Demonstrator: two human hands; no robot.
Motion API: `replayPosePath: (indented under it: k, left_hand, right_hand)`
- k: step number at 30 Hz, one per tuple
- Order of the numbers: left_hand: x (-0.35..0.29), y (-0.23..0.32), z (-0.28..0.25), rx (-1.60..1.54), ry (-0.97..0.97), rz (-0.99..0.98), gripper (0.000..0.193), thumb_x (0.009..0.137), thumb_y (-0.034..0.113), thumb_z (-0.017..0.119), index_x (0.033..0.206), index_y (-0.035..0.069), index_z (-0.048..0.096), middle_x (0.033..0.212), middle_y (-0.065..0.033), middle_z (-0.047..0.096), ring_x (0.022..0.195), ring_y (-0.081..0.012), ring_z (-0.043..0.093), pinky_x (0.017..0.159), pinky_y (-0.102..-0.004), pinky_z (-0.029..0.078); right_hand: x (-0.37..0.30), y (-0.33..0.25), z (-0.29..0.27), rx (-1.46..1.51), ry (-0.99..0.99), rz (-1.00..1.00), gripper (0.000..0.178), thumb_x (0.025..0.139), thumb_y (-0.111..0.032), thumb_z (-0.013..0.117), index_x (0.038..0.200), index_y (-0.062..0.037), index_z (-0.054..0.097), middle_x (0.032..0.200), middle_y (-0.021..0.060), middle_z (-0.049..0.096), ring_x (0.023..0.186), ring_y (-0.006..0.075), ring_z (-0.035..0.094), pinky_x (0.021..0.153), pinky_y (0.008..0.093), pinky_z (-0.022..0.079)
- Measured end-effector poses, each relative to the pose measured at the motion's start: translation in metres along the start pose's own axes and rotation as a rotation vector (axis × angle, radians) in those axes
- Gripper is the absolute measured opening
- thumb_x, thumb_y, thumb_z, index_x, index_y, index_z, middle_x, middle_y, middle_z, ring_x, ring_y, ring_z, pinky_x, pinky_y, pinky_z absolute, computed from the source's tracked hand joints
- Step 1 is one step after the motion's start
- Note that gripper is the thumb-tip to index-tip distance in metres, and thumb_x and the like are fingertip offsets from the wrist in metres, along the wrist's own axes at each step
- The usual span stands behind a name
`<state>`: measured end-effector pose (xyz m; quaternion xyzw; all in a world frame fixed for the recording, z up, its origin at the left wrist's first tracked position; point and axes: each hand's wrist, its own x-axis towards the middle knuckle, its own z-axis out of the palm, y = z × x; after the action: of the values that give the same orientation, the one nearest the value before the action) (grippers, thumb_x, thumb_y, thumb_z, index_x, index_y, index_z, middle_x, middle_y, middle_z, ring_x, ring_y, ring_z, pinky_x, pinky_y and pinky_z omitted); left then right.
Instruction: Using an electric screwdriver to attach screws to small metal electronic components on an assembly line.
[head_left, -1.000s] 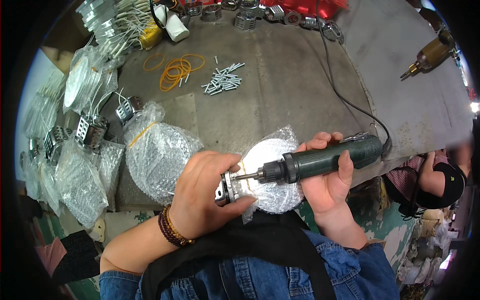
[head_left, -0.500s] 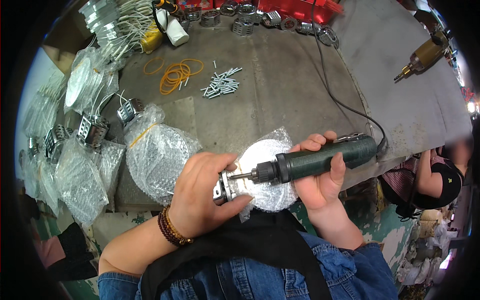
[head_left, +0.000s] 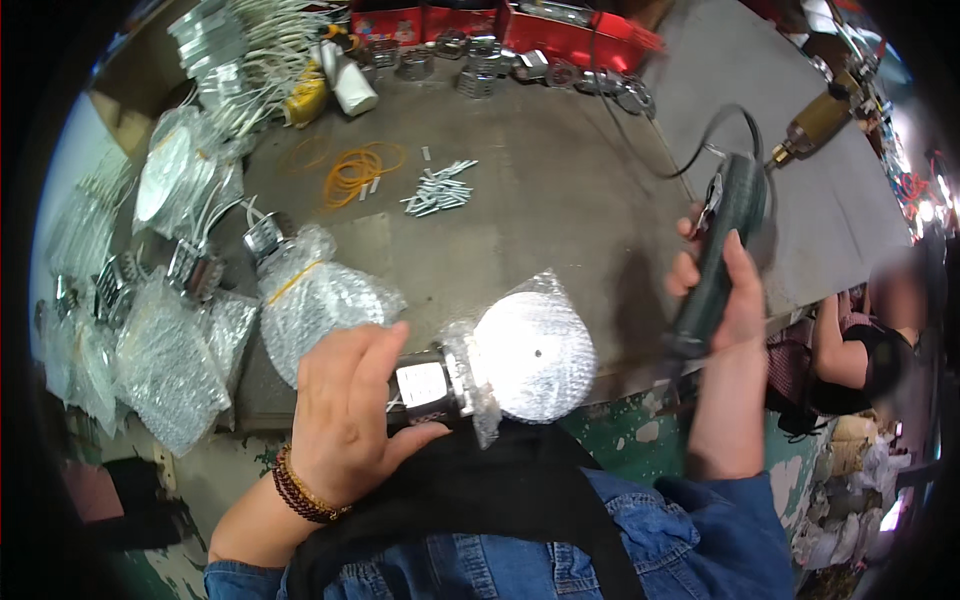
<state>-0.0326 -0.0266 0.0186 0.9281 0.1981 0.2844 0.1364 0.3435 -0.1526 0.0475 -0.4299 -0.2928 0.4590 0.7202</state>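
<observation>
Screwdriver (head_left: 713, 265) withdrawn; left grip (head_left: 345, 410) holds fixture (head_left: 462, 380)

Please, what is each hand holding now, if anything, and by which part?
The left hand holds the fitting by its dark cylindrical end, away from the shiny disc; the right hand holds the green power screwdriver around its handle.

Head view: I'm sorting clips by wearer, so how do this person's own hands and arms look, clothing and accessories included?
The left hand is ungloved, with a beaded bracelet in dark brown and amber tones at its wrist. The right hand, slightly blurred, is ungloved too, with no bracelet visible. Blue denim sleeves leave both forearms bare.
</observation>
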Motion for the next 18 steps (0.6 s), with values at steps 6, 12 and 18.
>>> replayPosePath:
  k: [6,12,18]
  left_hand:
    - [-0.016,-0.011,-0.004,0.087,-0.139,0.069,0.071,0.074,0.025,0.08,0.137,0.001,0.059,0.079,-0.0004,0.056,0.074,-0.0198,0.056,0.072,-0.0373,0.041]
    - [-0.027,-0.021,-0.002,-0.133,0.02,0.116,0.048,0.086,0.018,0.074,0.133,0.009,0.066,0.073,0.0009,0.058,0.068,-0.0178,0.058,0.068,-0.0336,0.042]
    - [-0.035,-0.028,-0.019,-0.356,0.088,-0.015,0.045,0.082,0.008,0.078,0.125,0.006,0.067,0.08,-0.0058,0.068,0.071,-0.0246,0.065,0.066,-0.0371,0.048]
  right_hand:
    - [0.029,-0.01,-0.04,-1.74,0.269,-0.301,0.064,0.081,-0.021,0.083,0.134,0.0004,0.053,0.124,0.0182,0.063,0.114,0.0315,0.06,0.098,0.0414,0.05]
    - [-0.014,0.047,0.098,-1.552,-0.903,-0.283,0.099,0.067,-0.051,0.09,0.147,-0.0078,0.051,0.155,0.0184,0.044,0.146,0.0382,0.038,0.119,0.0543,0.03]
    - [0.002,0.084,0.119,-1.527,-0.904,-0.382,0.09,0.057,-0.026,0.083,0.138,-0.0066,0.052,0.13,0.0156,0.054,0.126,0.0381,0.051,0.113,0.0551,0.037]
